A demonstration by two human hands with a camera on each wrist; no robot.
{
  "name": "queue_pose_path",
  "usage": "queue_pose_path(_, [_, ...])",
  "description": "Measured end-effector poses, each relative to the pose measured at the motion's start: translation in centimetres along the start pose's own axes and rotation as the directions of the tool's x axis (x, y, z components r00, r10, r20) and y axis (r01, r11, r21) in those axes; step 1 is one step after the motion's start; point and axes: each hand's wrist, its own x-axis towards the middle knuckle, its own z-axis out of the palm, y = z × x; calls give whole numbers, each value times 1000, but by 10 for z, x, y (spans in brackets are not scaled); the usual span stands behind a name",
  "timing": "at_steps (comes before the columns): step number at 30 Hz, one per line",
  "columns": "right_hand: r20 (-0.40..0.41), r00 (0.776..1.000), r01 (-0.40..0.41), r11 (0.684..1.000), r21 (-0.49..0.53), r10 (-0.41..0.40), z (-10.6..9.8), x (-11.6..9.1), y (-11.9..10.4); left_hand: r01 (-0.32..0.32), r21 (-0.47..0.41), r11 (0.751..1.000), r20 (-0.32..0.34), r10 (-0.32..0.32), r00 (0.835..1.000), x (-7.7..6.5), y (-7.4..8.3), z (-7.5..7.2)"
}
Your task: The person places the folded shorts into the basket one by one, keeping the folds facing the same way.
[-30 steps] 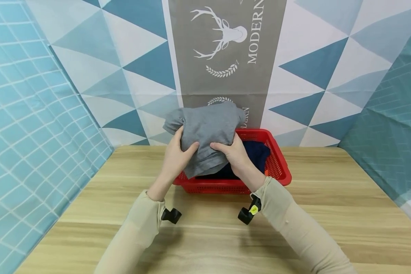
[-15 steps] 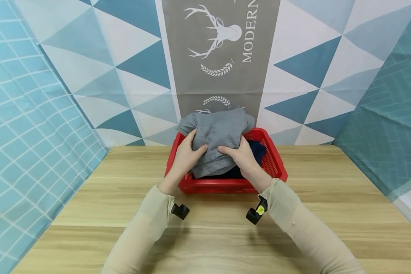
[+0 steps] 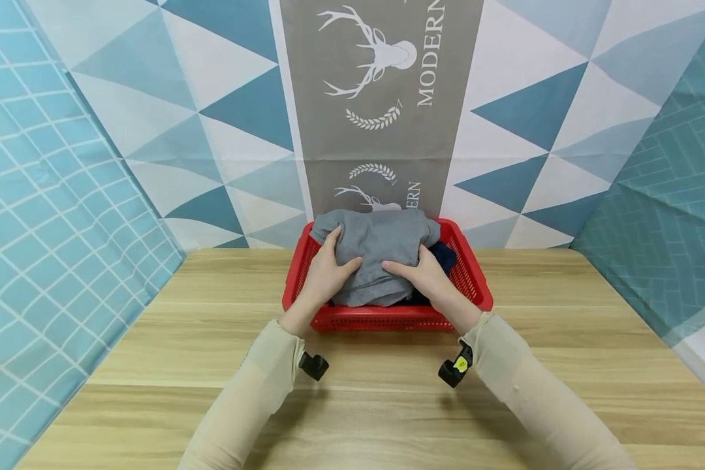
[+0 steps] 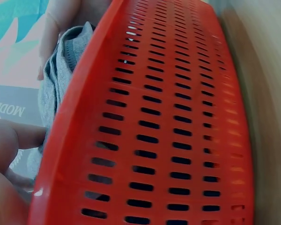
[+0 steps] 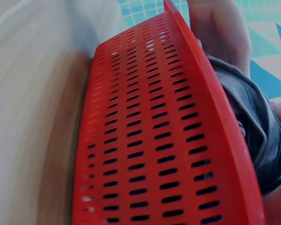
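Note:
A folded grey cloth garment (image 3: 376, 241) lies in the red plastic basket (image 3: 382, 320), over dark navy cloth (image 3: 444, 256). My left hand (image 3: 326, 271) grips its left side, thumb on top and fingers at the edge. On the right side, my right hand (image 3: 425, 273) holds it the same way, thumb pointing inward. The left wrist view shows the basket's slotted wall (image 4: 154, 122) with the grey cloth (image 4: 61, 65) above the rim. In the right wrist view the garment (image 5: 248, 117) bulges past the rim, and part of each hand is hidden behind the basket.
The basket stands on a wood-grain table (image 3: 382, 405) near its back edge. Behind it rises a wall covering (image 3: 388, 137) with triangles and a deer print. Blue tiled sheeting (image 3: 64, 215) borders the left side, and teal sheeting (image 3: 670, 196) borders the right.
Both hands have lowered the grey garment from above the basket down into it, moving slightly right. The garment now lies flatter, and more of the wall print shows behind it.

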Motion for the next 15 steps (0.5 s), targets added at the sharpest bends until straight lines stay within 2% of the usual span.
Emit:
queue_pose_path(4, [-9, 999, -41, 997, -59, 40, -2, -2, 5, -7, 50, 999, 3, 7, 1000, -3, -3, 3])
queue_pose_path(7, [-12, 999, -46, 993, -110, 45, -3, -3, 8, 21, 105, 994, 13, -22, 1000, -5, -6, 6])
queue_pose_path(10, [-16, 999, -53, 985, -162, 51, -4, -3, 11, 44, 149, 988, 41, -51, 998, -6, -6, 7])
queue_pose_path(15, [-28, 998, -60, 966, -252, 54, -6, -3, 12, 47, 218, 975, 89, -68, 994, -3, -6, 6])
